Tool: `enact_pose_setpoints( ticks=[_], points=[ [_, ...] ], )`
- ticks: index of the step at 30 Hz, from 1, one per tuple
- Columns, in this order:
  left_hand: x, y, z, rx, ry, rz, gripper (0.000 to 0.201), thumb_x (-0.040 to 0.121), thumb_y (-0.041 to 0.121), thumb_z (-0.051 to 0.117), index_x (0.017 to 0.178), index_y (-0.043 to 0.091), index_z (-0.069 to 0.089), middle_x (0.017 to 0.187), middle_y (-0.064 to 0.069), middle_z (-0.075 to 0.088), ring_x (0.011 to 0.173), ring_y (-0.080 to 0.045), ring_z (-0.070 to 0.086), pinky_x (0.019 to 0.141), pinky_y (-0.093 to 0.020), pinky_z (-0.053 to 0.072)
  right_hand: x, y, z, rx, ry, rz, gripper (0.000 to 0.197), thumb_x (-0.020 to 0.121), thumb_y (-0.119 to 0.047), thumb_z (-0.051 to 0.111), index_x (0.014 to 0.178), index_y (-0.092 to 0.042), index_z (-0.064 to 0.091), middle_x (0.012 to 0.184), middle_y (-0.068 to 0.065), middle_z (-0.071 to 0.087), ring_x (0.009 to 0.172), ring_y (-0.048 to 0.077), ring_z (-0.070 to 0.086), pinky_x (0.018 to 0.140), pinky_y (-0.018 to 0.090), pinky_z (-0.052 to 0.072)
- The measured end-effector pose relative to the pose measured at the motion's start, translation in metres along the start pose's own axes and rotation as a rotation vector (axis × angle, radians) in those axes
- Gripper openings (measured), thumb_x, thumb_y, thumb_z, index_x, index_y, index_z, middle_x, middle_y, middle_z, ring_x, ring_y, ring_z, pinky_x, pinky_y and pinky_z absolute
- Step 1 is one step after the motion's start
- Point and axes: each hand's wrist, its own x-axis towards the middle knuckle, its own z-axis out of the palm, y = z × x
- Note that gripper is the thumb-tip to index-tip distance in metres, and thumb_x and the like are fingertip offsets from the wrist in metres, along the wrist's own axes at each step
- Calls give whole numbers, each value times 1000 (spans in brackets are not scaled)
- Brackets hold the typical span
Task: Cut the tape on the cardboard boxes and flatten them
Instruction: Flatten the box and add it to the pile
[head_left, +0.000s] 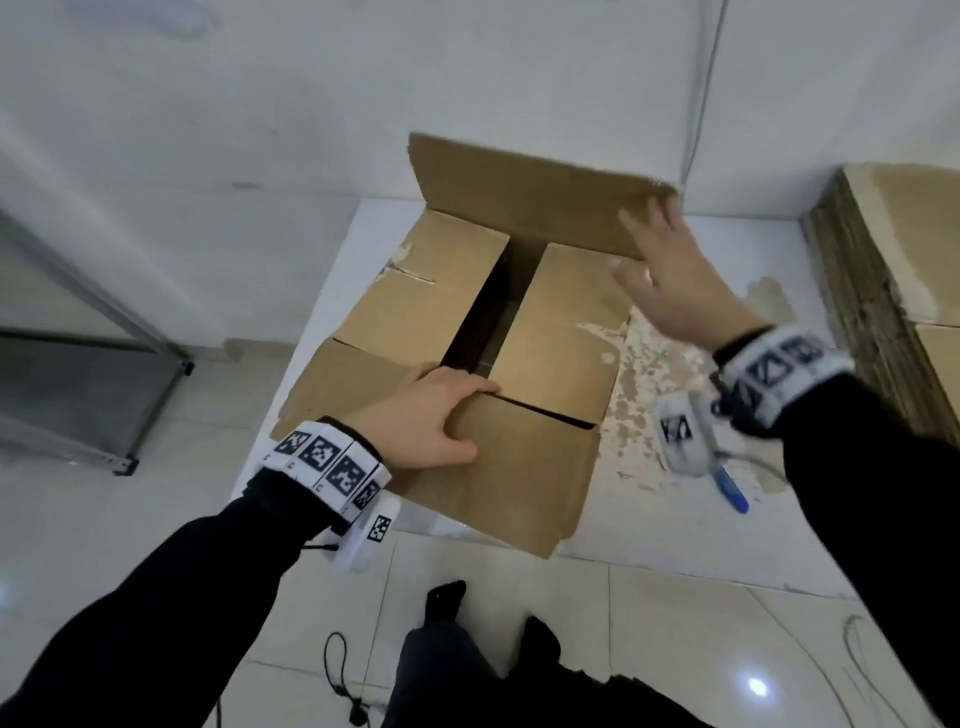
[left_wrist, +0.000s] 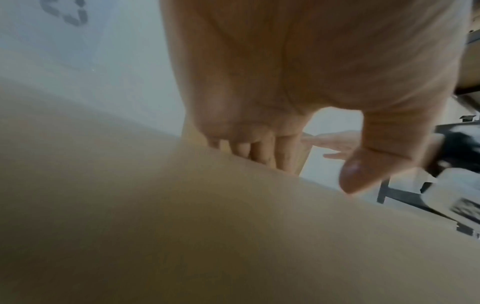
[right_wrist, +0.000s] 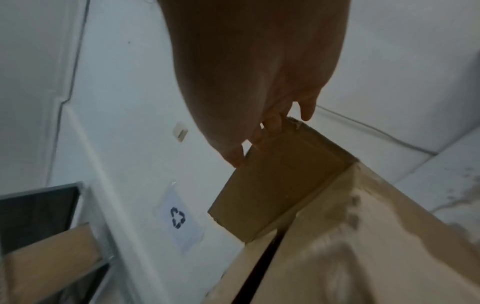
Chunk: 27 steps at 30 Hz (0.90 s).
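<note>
A brown cardboard box (head_left: 550, 332) stands on a white platform (head_left: 691, 525), its top flaps undone and a dark gap between the two inner flaps. My left hand (head_left: 431, 415) holds the near flap (head_left: 509, 467), with the fingers curled over its edge and the thumb on top; the left wrist view shows those fingers (left_wrist: 262, 152) hooked over the cardboard (left_wrist: 182, 226). My right hand (head_left: 660, 270) is spread open, fingertips against the right end of the raised far flap (head_left: 519, 192). In the right wrist view its fingertips (right_wrist: 270, 127) touch that flap (right_wrist: 280, 174). A blue cutter (head_left: 732, 491) lies on the platform to the box's right.
A tall stack of flattened cardboard (head_left: 893, 249) stands at the right edge. A metal shelf frame (head_left: 88, 364) is at the left by the wall. A recycling sign (right_wrist: 179, 220) hangs on the white wall. A cable (head_left: 337, 670) lies on the tiled floor near my feet.
</note>
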Motion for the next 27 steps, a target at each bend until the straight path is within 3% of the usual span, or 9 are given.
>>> enact_pose_setpoints(
  ticks=[2,5,8,11,14,18,20,23,27],
  points=[
    [-1,-12,-1,107,13,8,69,83,47,63,143,29,34,142,3,40,136,-13,27,117,-31,1,36,6,-11,7,-128,97,62,101,-42,33,151,-9,16,157,20,3,147,28,-2,117,34,2],
    [5,-20,0,345,61,-34,62,82,64,55,128,24,42,129,4,51,120,-15,44,112,-36,19,68,9,-3,56,-370,295,57,103,-40,25,147,-4,26,155,18,22,142,30,24,112,31,18],
    [21,-16,7,535,98,18,52,86,64,49,113,20,46,109,2,61,102,-19,53,102,-35,26,79,-7,10,-51,-391,397,58,102,-43,26,140,0,39,148,19,36,135,32,35,109,34,24],
    [36,-19,5,582,90,55,48,90,61,44,109,17,48,101,-1,65,96,-22,56,102,-35,27,74,-56,27,-154,-383,183,57,100,-46,32,142,-7,38,149,13,36,136,29,34,110,37,24],
    [42,-21,5,620,79,100,51,92,61,40,109,14,52,102,-4,66,98,-24,58,99,-37,31,55,-99,46,-379,-693,15,68,98,-58,16,139,-12,45,149,7,37,141,23,25,110,45,23],
    [44,-24,8,642,118,151,51,93,60,40,111,14,54,102,-3,66,99,-23,59,97,-38,34,23,-106,-4,-579,-323,53,62,97,-56,24,104,-10,64,122,15,56,118,31,48,93,45,38],
    [45,-26,9,590,111,163,49,92,59,43,110,15,55,99,-2,65,97,-22,60,96,-36,37,-1,-91,-39,-615,-242,154,61,96,-56,27,95,-9,66,111,18,61,111,34,53,93,45,38],
    [47,-27,9,524,102,152,48,89,60,49,107,16,56,99,-2,63,94,-20,58,91,-33,41,-44,-64,-54,-612,-373,480,62,95,-57,24,101,-10,63,111,18,61,114,32,52,108,50,27],
    [34,-21,-2,664,109,126,64,82,71,49,117,18,59,119,-5,58,116,-23,49,104,-43,29,-60,-57,6,0,-438,763,68,96,-55,32,142,-5,37,146,18,38,129,35,41,99,42,41]
  ],
)
